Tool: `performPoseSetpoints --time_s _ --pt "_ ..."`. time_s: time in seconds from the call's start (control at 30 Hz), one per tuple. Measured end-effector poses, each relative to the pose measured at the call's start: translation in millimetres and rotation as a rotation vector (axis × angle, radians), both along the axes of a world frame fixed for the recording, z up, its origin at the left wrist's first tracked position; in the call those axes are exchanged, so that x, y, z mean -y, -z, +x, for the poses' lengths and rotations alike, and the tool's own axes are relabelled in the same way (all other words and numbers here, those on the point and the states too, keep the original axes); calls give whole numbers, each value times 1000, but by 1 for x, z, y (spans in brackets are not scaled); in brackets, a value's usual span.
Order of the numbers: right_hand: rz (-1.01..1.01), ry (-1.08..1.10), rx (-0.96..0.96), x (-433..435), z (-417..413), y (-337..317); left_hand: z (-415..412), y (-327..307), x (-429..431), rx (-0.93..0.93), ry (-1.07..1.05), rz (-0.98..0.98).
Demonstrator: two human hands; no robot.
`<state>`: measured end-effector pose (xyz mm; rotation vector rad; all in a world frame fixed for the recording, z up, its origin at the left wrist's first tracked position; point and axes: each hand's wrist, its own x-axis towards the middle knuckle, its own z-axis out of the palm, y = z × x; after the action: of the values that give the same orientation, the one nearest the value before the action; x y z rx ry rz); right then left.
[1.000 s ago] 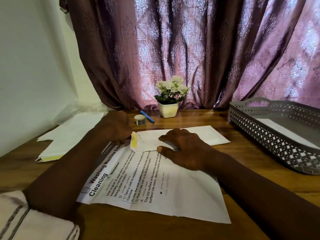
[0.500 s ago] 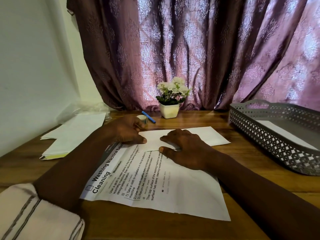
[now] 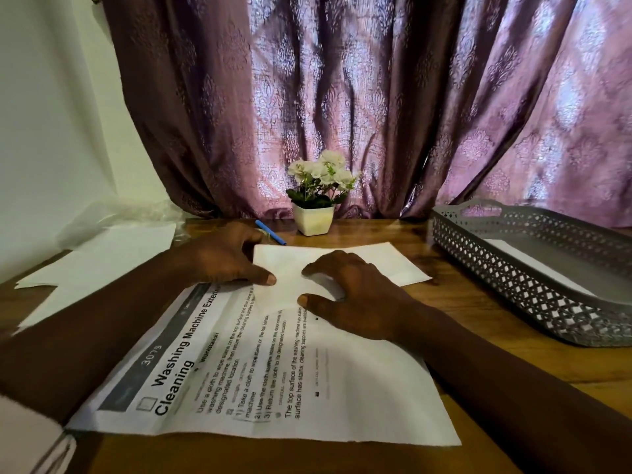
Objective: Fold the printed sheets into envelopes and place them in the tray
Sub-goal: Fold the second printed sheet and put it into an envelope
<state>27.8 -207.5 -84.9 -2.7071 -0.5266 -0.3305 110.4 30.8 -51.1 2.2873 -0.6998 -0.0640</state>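
**Pressing the far fold flat on the printed sheet**

Landmark is the printed sheet [image 3: 273, 381], lying on the wooden table [image 3: 478, 309] right in front of me. Its far part is folded over as a white flap [image 3: 342, 265]. My left hand [image 3: 222, 258] lies on the flap's left edge, fingers loosely curled, thumb tip pressing down, gripping nothing. My right hand [image 3: 355, 299] is spread flat on the flap's middle, pinning it, nothing held.

To do it well, I think: keep the right palm anchoring, run the left thumb along the crease outward, check edges align before sharpening.

The grey lattice tray [image 3: 513, 282] sits right of the sheet, well apart, with something white inside. Spare papers [image 3: 102, 254] lie left of it. Beyond the sheet are a blue pen [image 3: 273, 234], a potted flower [image 3: 316, 200] and a purple curtain [image 3: 376, 97]. White wall on the left.
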Motion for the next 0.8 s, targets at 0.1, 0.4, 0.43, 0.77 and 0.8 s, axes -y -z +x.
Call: performPoseSetpoints --time_s 0.1,0.4,0.43,0.77,0.8 --pt "39 46 303 2 -2 -3 -7 -5 2 297 -68 -162" --pt "-35 250 708 13 -6 -13 0 -17 -33 410 -25 122" --pt "-48 224 579 14 -2 -7 4 -12 -36 323 -1 198" --pt "-311 244 -111 14 16 10 -27 9 11 452 -31 184" --pt "-338 242 -103 13 16 11 -34 16 26 390 42 187"
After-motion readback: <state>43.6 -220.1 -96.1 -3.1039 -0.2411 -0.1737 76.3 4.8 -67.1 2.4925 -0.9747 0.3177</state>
